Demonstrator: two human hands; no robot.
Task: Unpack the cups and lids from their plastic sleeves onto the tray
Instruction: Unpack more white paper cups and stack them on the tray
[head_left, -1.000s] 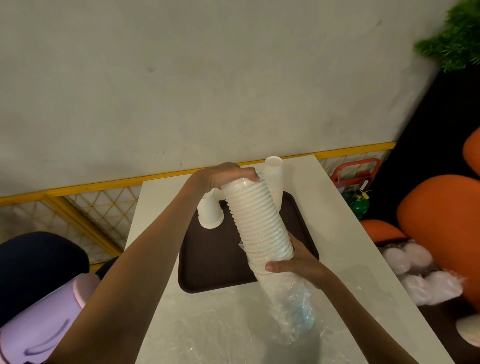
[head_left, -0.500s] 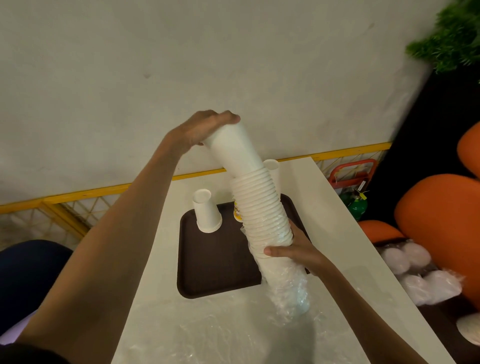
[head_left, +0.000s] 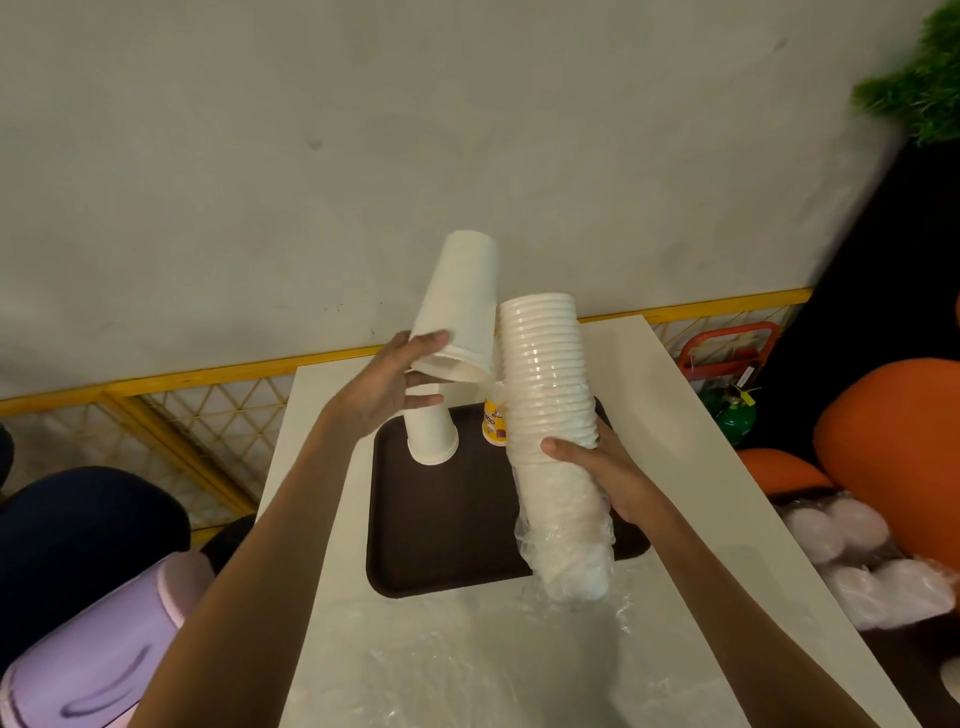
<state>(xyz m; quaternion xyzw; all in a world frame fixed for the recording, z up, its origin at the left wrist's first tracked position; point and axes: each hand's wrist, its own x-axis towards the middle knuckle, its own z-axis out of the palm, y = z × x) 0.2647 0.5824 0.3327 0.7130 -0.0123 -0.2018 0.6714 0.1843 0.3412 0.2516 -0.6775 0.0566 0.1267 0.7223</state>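
Note:
My right hand (head_left: 597, 470) grips a tall stack of white cups (head_left: 548, 389) above the dark brown tray (head_left: 441, 530). The stack's lower end still sits in a crumpled clear plastic sleeve (head_left: 566, 556). My left hand (head_left: 387, 387) holds a single white cup (head_left: 460, 306) upside down by its rim, just left of the stack and free of it. One white cup (head_left: 431, 434) stands upside down on the tray's far left part. A small yellow-labelled cup (head_left: 493, 428) stands behind the stack, partly hidden.
The tray lies on a white table (head_left: 675, 441) with loose clear plastic (head_left: 467, 670) on its near part. Bagged white lids (head_left: 862, 561) lie at the right beside orange seats. A lilac container (head_left: 98, 654) is at lower left. A yellow railing runs behind the table.
My left hand has pulled the top cup off the stack and now holds it apart, lower and to the left. The stack in my right hand stands more upright.

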